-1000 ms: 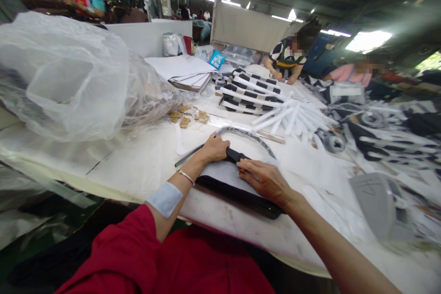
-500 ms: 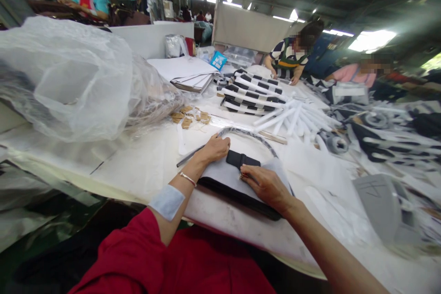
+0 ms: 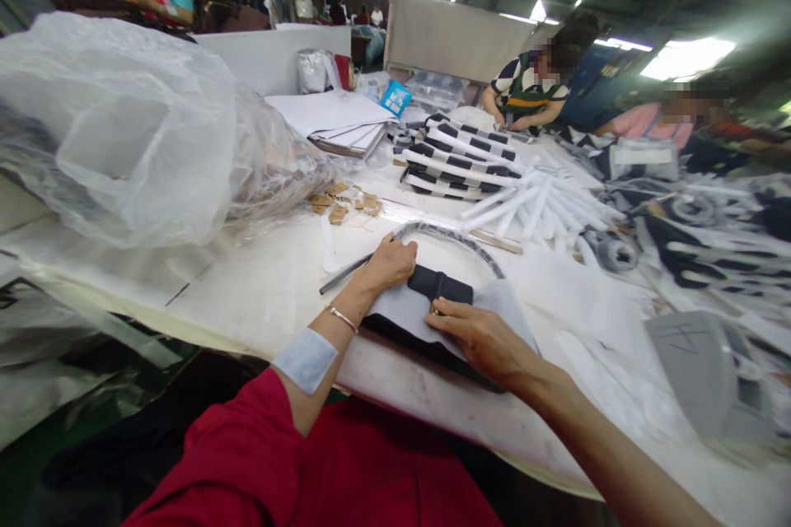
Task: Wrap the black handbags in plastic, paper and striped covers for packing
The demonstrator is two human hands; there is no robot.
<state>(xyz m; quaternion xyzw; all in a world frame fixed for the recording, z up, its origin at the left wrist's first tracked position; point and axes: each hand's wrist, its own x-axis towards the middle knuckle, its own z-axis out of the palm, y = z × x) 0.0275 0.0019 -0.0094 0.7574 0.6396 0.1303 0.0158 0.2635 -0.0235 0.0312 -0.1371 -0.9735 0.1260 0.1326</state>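
Note:
A black handbag [image 3: 423,350] lies on the table in front of me, a pale thin sheet [image 3: 395,307] over its front. Its handle [image 3: 473,242], in a grey-looking wrapping, arches away on the far side. My left hand [image 3: 391,263] is closed at the bag's upper left edge, by the foot of the handle; the fingertips are partly hidden. Across the top runs a black closure strap [image 3: 450,286]. At its lower end my right hand [image 3: 485,336] presses its fingers together over the strap and a small metal piece [image 3: 436,311].
A big clear plastic bag [image 3: 142,132] fills the left side. Brown tags [image 3: 337,206], checkered pieces [image 3: 461,173] and white tubes [image 3: 535,210] lie beyond the handbag. A grey tape dispenser-like object [image 3: 704,370] stands at right. A co-worker [image 3: 528,95] works across the table.
The view has shifted slightly. My right hand's fingers have flattened and extended a little over the strap end; my left hand keeps its place on the bag.

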